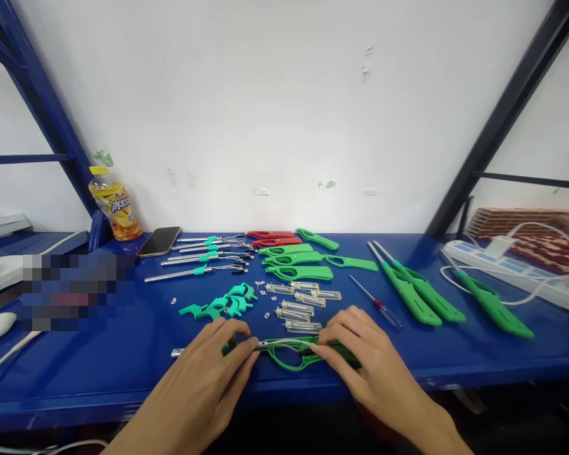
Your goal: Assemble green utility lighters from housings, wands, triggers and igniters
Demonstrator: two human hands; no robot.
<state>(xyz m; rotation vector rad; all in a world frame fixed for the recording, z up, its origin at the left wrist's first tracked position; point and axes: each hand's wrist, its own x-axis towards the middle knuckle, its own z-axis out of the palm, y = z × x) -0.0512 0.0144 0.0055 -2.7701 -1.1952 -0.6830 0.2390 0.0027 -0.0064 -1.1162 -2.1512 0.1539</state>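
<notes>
Near the front edge of the blue table lies a green lighter shell (287,361) with a metal tube (177,352) jutting out to the left. My left hand (213,373) is closed on the tube, thumb and forefinger pinching it at the shell's front end. Over the shell's handle part, my right hand (365,360) pinches the white wire (289,342), which runs along the shell from the tube. Just behind my hands are teal trigger pieces (215,307) and several clear fuel tanks (298,309). My right palm hides part of the handle.
Metal tubes with wires (177,275), red shells (272,234) and green shells (298,272) lie farther back. A screwdriver (386,313) and assembled green lighters (410,297) are on the right, beside a power strip (526,278). A phone (160,241) and bottle (116,205) stand back left.
</notes>
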